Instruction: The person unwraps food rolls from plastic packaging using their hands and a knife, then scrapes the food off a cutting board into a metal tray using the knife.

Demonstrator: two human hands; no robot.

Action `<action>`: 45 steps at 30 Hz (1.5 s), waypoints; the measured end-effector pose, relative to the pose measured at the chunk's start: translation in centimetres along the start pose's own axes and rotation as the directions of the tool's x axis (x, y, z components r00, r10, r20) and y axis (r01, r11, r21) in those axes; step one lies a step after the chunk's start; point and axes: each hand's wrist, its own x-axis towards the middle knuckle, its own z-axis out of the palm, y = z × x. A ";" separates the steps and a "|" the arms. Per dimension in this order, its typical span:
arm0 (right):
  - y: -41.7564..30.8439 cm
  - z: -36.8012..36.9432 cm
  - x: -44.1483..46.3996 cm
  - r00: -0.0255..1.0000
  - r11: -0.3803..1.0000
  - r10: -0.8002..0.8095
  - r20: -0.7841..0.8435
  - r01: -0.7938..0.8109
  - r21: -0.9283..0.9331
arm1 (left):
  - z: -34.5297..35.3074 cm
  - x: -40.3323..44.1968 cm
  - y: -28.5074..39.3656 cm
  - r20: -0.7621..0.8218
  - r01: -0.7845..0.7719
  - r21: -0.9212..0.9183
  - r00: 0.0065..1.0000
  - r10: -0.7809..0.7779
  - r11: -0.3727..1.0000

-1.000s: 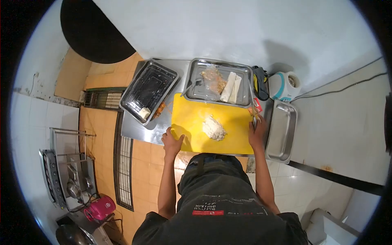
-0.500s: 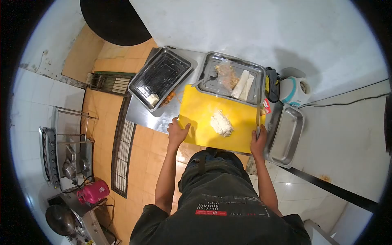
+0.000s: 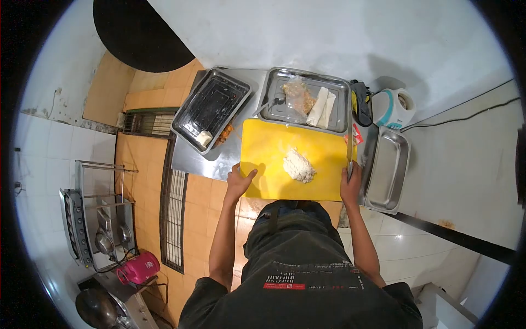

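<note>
On the yellow cutting board lies a mound of pale, crumbly chopped food. My left hand grips the board's left edge, thumb lying over the top and fingers partly hidden at the side. At the right edge, my right hand is closed around the handle of a knife, whose long blade points away from me along the board. Behind the board, a metal tray holds a clear plastic bag of orange-brown food, two white rolled pieces and a spoon.
At the left, a dark metal tray with a white piece overlaps some orange food. A steel pan stands at the right, near a white and teal appliance and a red packet. The wall rises behind.
The whole view has turned slightly, so the board now looks more level. Both hands keep their places at the board's edges, with the knife still in the right one.
</note>
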 end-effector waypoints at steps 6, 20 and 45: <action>0.2 -0.5 -0.6 0.998 0.997 0.066 0.006 -0.066 0.050 | -2.3 -3.0 0.9 0.161 0.064 -0.336 0.987 -0.010 0.940; 0.2 -1.1 -2.0 0.975 0.969 0.168 0.148 -0.190 0.157 | -5.2 -9.2 1.7 0.317 0.267 -0.768 0.948 -0.017 0.582; -3.6 1.3 -1.6 0.973 0.998 0.000 0.233 -0.014 0.061 | -9.8 -17.7 7.6 0.131 0.125 -0.947 0.991 -0.002 0.297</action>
